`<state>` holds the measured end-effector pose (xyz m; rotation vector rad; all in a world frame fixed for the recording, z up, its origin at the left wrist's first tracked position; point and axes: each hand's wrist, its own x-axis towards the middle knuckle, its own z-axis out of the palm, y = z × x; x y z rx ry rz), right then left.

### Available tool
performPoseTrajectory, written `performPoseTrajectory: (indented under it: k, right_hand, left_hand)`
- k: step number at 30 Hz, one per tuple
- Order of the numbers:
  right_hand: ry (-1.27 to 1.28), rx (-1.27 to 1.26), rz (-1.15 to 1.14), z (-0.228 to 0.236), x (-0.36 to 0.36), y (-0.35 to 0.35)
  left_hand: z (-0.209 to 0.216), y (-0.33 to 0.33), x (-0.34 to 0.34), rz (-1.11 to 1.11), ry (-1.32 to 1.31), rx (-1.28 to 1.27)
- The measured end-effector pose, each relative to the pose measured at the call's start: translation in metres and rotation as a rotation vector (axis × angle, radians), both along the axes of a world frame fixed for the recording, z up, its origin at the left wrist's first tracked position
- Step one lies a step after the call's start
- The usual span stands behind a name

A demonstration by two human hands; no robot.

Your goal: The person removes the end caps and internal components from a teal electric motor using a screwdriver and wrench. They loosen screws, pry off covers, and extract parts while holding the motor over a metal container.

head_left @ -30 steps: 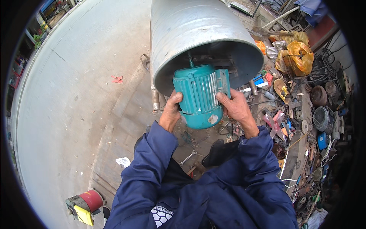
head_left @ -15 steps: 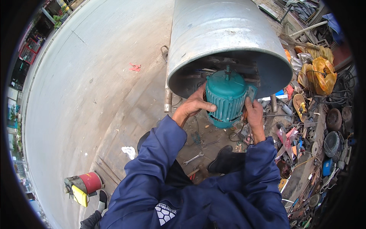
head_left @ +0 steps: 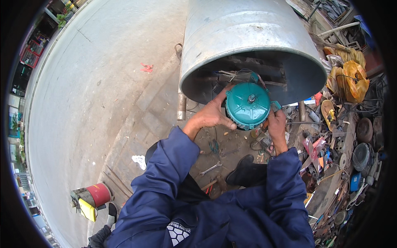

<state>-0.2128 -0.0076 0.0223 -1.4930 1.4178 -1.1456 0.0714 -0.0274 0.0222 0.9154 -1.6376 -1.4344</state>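
Note:
A green electric motor (head_left: pixel 248 108) is held between my two hands at the mouth of a large grey metal cylinder (head_left: pixel 252 29). Its round end cover and short shaft face up toward me. My left hand (head_left: pixel 213 112) grips its left side, thumb along the near edge and fingers hidden behind. On the other side my right hand (head_left: pixel 276 124) is closed on the casing, just below a small green lug. Thin wires and a flat metal support show inside the cylinder behind the motor.
Below the motor, a wrench (head_left: pixel 211 168) and pliers (head_left: pixel 214 145) lie on the ground by my black shoe (head_left: pixel 244 171). Scrap parts, cables and a yellow plastic bag (head_left: pixel 355 82) crowd the right side. A red and grey machine (head_left: pixel 97 196) rests at lower left, near another person's foot (head_left: pixel 112 213).
The motor has tipped so its shaft end now faces me instead of pointing away and up, hiding the ribbed side. Both hands still hold it, and the view has shifted slightly.

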Motion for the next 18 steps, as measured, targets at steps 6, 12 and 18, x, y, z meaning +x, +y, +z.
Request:
performPoseTrajectory:
  k: [6,12,18]
  right_hand:
    - [-0.031,0.019,-0.061,-0.004,0.010,0.004]
    - [0.149,-0.201,-0.212,0.014,0.038,0.013]
    - [0.139,-0.137,-0.252,0.037,0.060,0.023]
  left_hand:
    - [0.000,-0.005,0.008,-0.006,0.068,0.084]
    - [0.013,0.021,0.001,0.101,0.269,0.107]
    - [0.014,0.039,-0.022,0.288,0.204,-0.114]
